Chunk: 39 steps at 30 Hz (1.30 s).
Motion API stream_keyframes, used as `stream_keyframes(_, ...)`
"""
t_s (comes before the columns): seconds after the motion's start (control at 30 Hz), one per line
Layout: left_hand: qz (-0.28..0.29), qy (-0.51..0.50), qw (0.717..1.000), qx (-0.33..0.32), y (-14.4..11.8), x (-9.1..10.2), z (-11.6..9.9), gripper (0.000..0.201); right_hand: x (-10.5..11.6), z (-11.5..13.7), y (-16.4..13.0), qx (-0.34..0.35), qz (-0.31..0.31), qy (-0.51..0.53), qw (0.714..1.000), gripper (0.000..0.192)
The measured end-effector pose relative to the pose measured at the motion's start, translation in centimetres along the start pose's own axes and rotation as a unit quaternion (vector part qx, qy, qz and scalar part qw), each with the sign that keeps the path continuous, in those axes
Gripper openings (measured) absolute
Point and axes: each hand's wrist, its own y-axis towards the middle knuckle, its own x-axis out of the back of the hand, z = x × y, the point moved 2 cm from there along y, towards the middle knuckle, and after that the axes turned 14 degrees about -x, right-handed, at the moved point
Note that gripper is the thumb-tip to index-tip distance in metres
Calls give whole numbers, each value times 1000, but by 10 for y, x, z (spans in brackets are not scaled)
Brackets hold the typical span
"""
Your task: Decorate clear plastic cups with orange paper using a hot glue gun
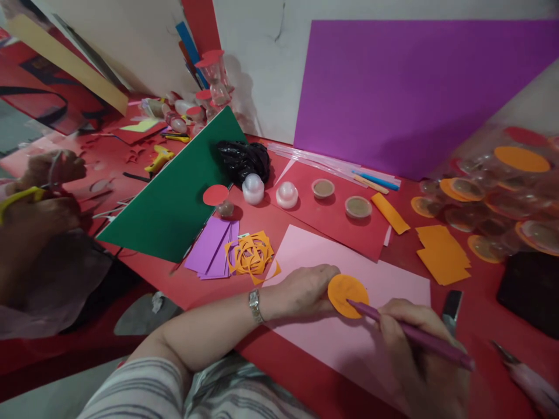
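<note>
My left hand (pixel 305 289) presses an orange paper circle (pixel 345 291) flat onto a pink sheet (pixel 332 256), fingers at the circle's left edge. A purple pencil (pixel 419 337) sits in my right hand (pixel 419 355), its tip touching the circle's lower right rim. A wristwatch (pixel 255 305) is on my left wrist. Orange paper offcuts (pixel 252 254) lie just left of the pink sheet.
A green sheet (pixel 174 198), purple strips (pixel 212 247), a red sheet (pixel 336 218) with small cups and white domes, orange pieces (pixel 441 253) and a large purple sheet (pixel 414 87) lie around. Another person's hands (pixel 39 192) work at the far left. Orange-lidded cups (pixel 493 203) fill the right.
</note>
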Motion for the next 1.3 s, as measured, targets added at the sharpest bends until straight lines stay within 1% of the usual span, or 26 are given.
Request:
stream_keyframes(0.13,5,-2,1000,5,1,1,-3,31,3,-11,-1,-50,-54,-35,997,11)
stream_keyframes(0.4,-5,-4,1000,2,0,0,-2,29,1,-20,-3,-82,-92,-50,991,18)
stream_keyframes(0.53,-3,0,1000,1,0,1,-2,29,0,-20,-2,-48,-94,-33,994,14)
stream_keyframes(0.63,-2,4,1000,2,0,2,-3,28,-1,-19,0,-45,-98,-28,994,12)
stream_keyframes(0.83,1,-3,1000,1,1,3,-4,30,-2,-8,4,-15,-101,-35,994,9)
stream_keyframes(0.97,-5,-3,1000,5,1,3,-2,30,-2,-9,4,0,-106,-42,993,8)
stream_keyframes(1.13,-8,-2,1000,-15,0,2,-1,28,-5,-11,5,10,-99,-48,994,6)
stream_keyframes(1.3,-8,-3,1000,-10,0,0,0,28,-9,-7,5,37,-89,-45,994,4)
